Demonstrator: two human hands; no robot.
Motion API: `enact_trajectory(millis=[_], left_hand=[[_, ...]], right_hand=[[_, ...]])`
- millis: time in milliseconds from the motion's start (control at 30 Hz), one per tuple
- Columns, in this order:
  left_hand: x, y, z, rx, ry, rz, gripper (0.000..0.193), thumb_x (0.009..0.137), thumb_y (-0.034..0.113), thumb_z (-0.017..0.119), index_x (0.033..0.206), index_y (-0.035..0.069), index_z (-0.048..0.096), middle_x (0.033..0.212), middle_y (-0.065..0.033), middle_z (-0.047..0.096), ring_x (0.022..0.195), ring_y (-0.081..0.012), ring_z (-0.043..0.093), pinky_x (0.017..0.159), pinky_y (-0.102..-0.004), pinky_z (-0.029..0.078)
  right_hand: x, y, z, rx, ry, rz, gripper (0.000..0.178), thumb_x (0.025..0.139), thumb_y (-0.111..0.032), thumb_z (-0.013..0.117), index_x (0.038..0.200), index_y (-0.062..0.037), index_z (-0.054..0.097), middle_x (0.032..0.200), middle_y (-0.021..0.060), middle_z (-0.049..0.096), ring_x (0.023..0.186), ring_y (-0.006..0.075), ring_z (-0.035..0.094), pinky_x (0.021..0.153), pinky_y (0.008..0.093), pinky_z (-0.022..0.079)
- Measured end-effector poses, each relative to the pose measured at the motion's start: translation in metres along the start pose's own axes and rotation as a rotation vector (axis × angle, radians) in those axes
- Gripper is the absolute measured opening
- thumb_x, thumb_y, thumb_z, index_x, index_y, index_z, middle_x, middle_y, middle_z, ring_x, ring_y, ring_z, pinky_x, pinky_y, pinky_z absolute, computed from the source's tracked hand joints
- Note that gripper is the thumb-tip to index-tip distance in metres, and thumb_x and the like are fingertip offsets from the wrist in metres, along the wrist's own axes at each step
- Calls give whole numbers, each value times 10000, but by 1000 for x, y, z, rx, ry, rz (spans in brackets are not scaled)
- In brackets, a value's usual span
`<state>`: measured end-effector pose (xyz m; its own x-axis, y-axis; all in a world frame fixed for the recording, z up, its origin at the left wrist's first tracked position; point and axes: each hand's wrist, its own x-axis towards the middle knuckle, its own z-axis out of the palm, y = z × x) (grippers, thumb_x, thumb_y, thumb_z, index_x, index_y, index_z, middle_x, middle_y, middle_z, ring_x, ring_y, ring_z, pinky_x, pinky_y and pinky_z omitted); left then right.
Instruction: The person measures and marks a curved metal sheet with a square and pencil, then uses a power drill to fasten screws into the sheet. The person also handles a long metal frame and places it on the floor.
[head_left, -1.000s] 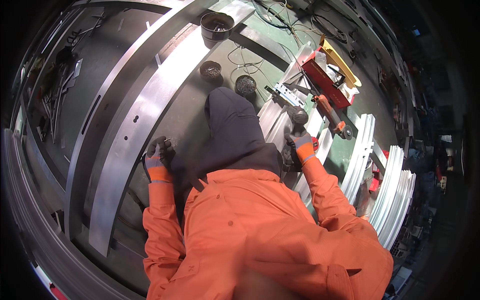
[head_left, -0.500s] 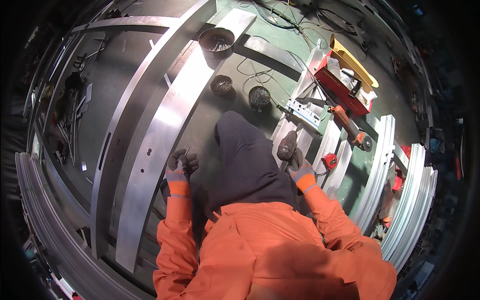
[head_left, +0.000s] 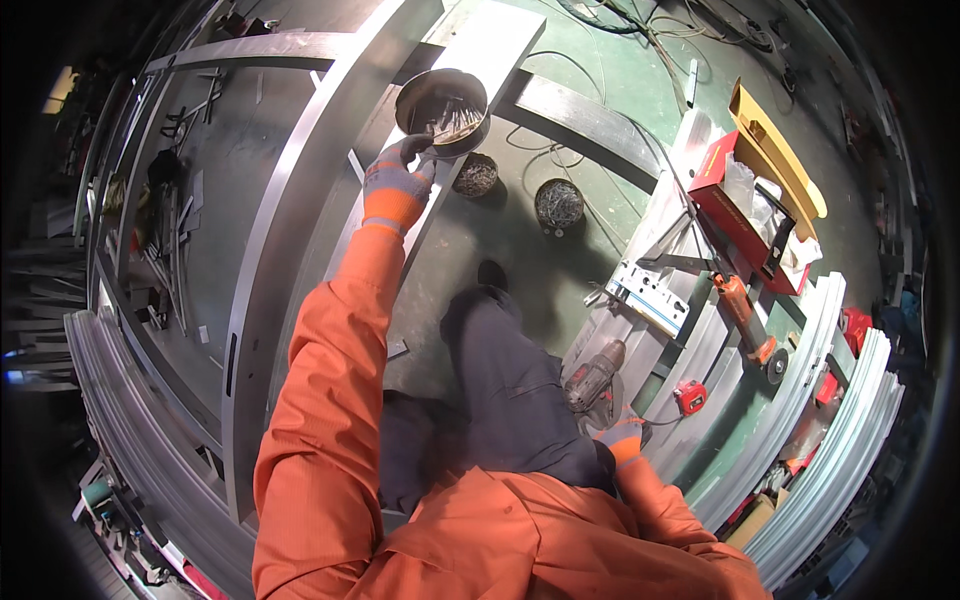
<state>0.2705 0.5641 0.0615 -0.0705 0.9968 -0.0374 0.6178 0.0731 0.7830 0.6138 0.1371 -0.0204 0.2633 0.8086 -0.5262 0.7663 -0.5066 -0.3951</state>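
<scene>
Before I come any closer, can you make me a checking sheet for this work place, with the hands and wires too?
Surface: a shiny metal beam above a greenish-grey floor.
Job's things: a dark bowl of small metal pieces on the beam; a drill.
Clutter: a red box with things inside, a grinder, a red tape measure.
Hands: gloved left hand at the bowl's near rim, grip unclear; gloved right hand holding the drill.
Cables: several cables loose on the floor.
Surroundings: stacked metal strips on both sides; other people: nothing seen.
</scene>
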Motion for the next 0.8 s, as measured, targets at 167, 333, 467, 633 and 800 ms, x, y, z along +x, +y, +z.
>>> enact_trajectory(millis=[167, 333, 467, 633, 800], left_hand=[[85, 18, 22, 827, -233, 87, 378, 882, 292, 662, 1239, 178, 716, 1327, -76, 649, 1235, -282, 622, 1031, -436, 484], [134, 15, 56, 1122, -343, -38, 335, 892, 230, 622, 1192, 164, 755, 1293, -81, 690, 1231, -262, 645, 1011, -425, 488], [154, 16, 84, 978, -341, -175, 325, 892, 198, 622, 1173, 137, 772, 1248, -107, 729, 1189, -290, 686, 990, -409, 526], [159, 28, 73, 998, -408, -342, 363, 910, 210, 633, 1244, 114, 740, 1314, -123, 696, 1239, -299, 660, 1014, -399, 533], [162, 15, 84, 1029, -404, -349, 408, 908, 243, 661, 1288, 108, 716, 1381, -113, 659, 1284, -301, 631, 1034, -402, 521]], right_hand=[[5, 11, 3, 85, -53, 5, 837, 684, -480, 834, 1277, 40, 555, 1158, 234, 661, 1076, 435, 623, 964, 482, 487], [0, 39, 23, 56, 21, -82, 510, 658, -326, 810, 1037, -10, 682, 976, 207, 681, 942, 438, 644, 870, 498, 509], [-2, 36, 26, 22, 74, -119, 699, 642, -342, 883, 1227, -45, 641, 1050, 175, 692, 975, 395, 669, 834, 457, 545], [-4, 33, 35, -11, 235, -37, 726, 650, -292, 890, 1282, -48, 629, 1119, 175, 696, 1011, 388, 675, 868, 442, 545], [11, -25, -22, 416, -33, 74, 788, 687, -289, 864, 1375, -48, 564, 1212, 199, 676, 1080, 404, 655, 932, 450, 528]])
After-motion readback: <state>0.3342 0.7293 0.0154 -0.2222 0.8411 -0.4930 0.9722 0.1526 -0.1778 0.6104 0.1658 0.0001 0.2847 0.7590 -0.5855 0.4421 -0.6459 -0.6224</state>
